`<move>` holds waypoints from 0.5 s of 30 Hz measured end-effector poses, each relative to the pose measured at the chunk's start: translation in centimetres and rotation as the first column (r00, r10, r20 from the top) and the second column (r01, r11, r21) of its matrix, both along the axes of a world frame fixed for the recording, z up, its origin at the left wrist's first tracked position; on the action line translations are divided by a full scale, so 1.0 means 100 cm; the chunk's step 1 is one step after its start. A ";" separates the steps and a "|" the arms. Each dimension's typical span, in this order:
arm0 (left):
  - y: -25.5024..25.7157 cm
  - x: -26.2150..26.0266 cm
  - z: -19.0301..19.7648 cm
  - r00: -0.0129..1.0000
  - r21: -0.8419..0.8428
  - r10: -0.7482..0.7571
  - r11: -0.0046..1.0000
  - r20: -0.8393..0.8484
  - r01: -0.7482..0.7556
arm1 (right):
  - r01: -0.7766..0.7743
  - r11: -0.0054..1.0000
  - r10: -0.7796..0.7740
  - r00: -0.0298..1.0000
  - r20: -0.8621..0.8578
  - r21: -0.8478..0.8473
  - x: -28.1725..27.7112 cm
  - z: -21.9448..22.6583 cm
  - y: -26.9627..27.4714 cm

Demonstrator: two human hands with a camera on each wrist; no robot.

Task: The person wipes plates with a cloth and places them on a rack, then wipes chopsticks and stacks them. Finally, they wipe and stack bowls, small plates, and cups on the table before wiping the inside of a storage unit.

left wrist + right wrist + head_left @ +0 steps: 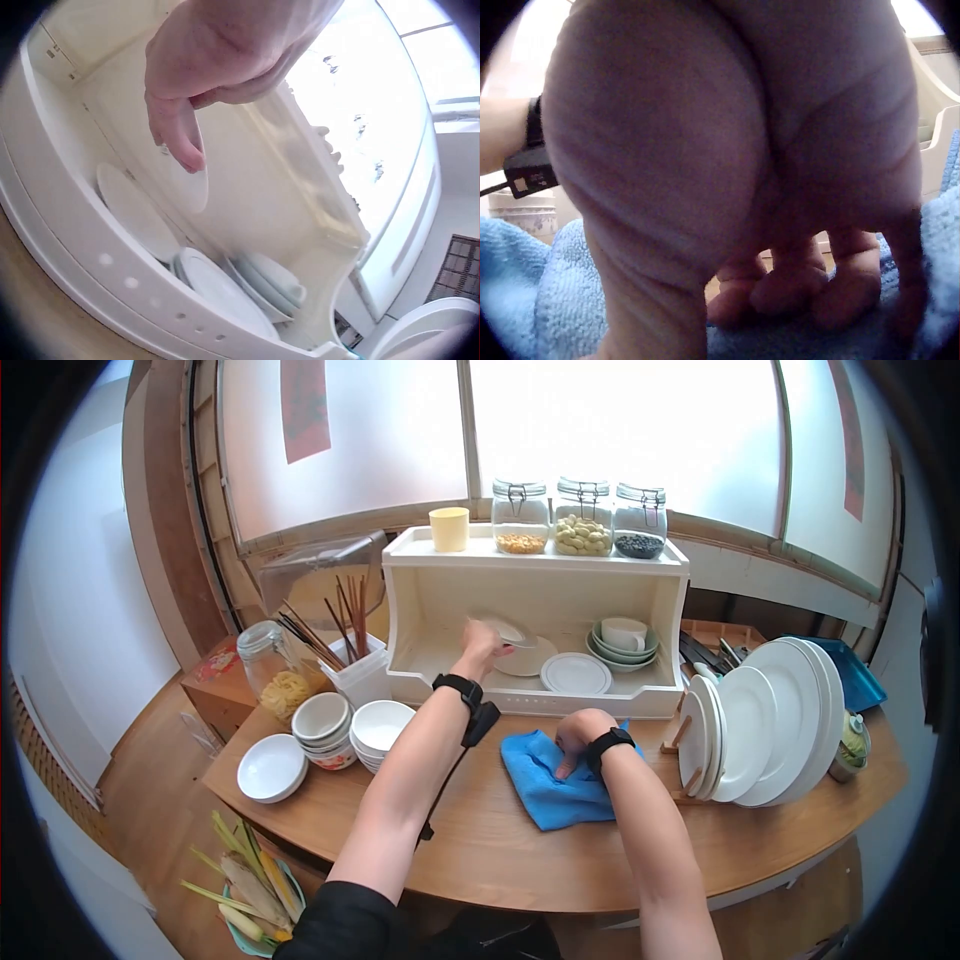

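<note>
Inside the white countertop cabinet point(410, 660), my left hand point(484, 642) pinches a small white plate point(187, 184) by its edge, fingers on one face. That plate is tilted up, above a pale plate point(530, 658) lying on the cabinet floor. To its right are a white plate point(577, 673) and green-rimmed bowls point(612, 651) with a white cup point(624, 633) in them. On the table in front of the cabinet, my right hand point(587, 735) grips a crumpled blue cloth point(540, 770), its fingers and thumb bent down into the fabric.
A rack of white plates point(790, 710) stands at the right. Stacked bowls point(380, 725), a pasta jar point(275, 670) and a chopstick holder point(358, 675) are at the left. Glass jars point(583, 532) and a yellow cup point(449, 530) top the cabinet. A corn basket point(290, 935) sits below.
</note>
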State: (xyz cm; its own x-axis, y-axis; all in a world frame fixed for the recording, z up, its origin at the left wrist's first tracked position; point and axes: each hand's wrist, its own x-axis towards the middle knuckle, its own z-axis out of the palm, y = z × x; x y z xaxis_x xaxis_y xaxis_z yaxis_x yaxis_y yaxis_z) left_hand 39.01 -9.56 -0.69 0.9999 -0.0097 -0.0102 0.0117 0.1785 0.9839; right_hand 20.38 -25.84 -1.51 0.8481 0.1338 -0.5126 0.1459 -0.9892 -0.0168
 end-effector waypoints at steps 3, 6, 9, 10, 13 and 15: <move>0.002 -0.039 0.018 0.995 -0.074 -0.095 0.993 -0.028 0.093 | 0.003 1.000 -0.003 1.000 0.005 -0.006 0.000 -0.002 -0.002; 0.002 -0.091 0.028 0.982 -0.185 -0.185 0.967 -0.047 0.174 | -0.011 0.997 0.012 1.000 0.008 -0.074 -0.003 -0.003 0.004; 0.011 -0.147 0.042 0.966 -0.159 -0.258 0.955 -0.027 0.250 | -0.159 0.980 0.168 0.982 0.081 -0.116 -0.016 -0.006 0.011; 0.014 -0.163 0.047 0.967 -0.114 -0.256 0.961 -0.005 0.254 | -0.178 0.974 0.190 0.978 0.085 -0.137 -0.022 -0.002 0.019; 0.035 -0.213 0.056 0.921 -0.025 -0.374 0.925 0.111 0.379 | -0.209 0.974 0.209 0.978 -0.013 -0.092 -0.045 0.009 0.033; 0.052 -0.241 0.057 0.884 -0.028 -0.446 0.891 0.138 0.453 | -0.266 0.962 0.271 0.954 0.124 -0.061 -0.092 0.029 0.039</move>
State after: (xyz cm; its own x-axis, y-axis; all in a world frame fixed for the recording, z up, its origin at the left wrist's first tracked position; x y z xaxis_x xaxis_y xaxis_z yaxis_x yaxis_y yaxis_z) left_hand 14.92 -4.32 4.99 0.8810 -0.4554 0.1279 -0.0173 0.2391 0.9708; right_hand 11.21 -21.94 1.43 0.8437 0.3460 -0.4104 0.4042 -0.9126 0.0615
